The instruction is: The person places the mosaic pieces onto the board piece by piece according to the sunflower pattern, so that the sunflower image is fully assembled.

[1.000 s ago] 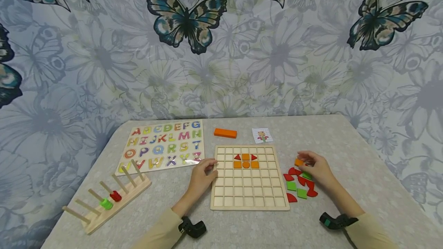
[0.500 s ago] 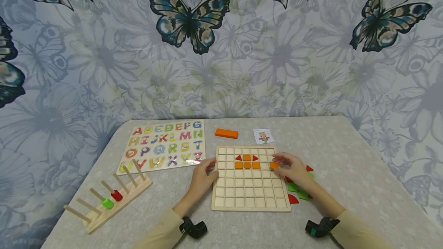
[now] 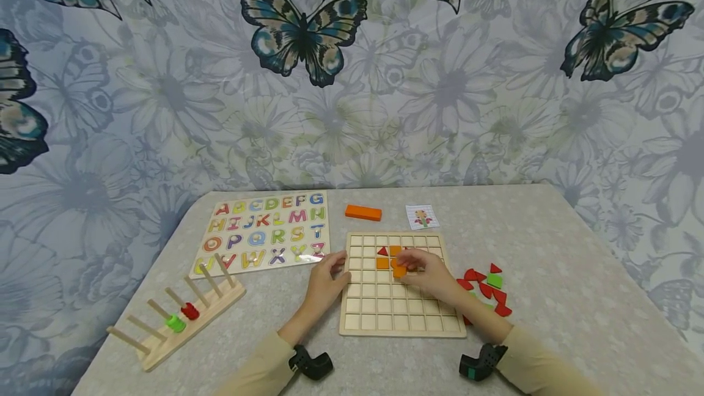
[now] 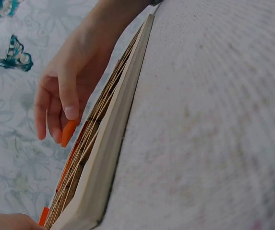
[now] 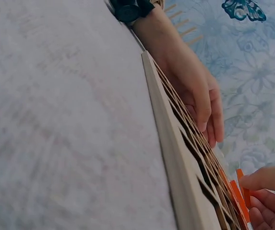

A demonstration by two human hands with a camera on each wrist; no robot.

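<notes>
My right hand (image 3: pixel 431 275) pinches an orange square tile (image 3: pixel 399 272) between thumb and fingers, over the upper middle of the wooden grid board (image 3: pixel 403 333). In the left wrist view this tile (image 4: pixel 68 132) hangs from the fingertips, close above the board. My left hand (image 3: pixel 326 280) touches the board's left edge, its fingers (image 5: pixel 216 117) fairly straight in the right wrist view. Set in the grid are orange tiles (image 3: pixel 382 263) and a red triangle (image 3: pixel 382 251); the right hand covers other pieces there.
Right of the board lie several red pieces (image 3: pixel 500 296) and green squares (image 3: pixel 494 280), partly behind the right forearm. Behind it are an orange block (image 3: pixel 363 212) and a picture card (image 3: pixel 423 217). An alphabet board (image 3: pixel 264 260) and a peg stand (image 3: pixel 192 327) stand left.
My right hand has carried the orange square tile from the loose pieces leftward to the upper middle of the board. The left hand has stayed at the board's left edge.
</notes>
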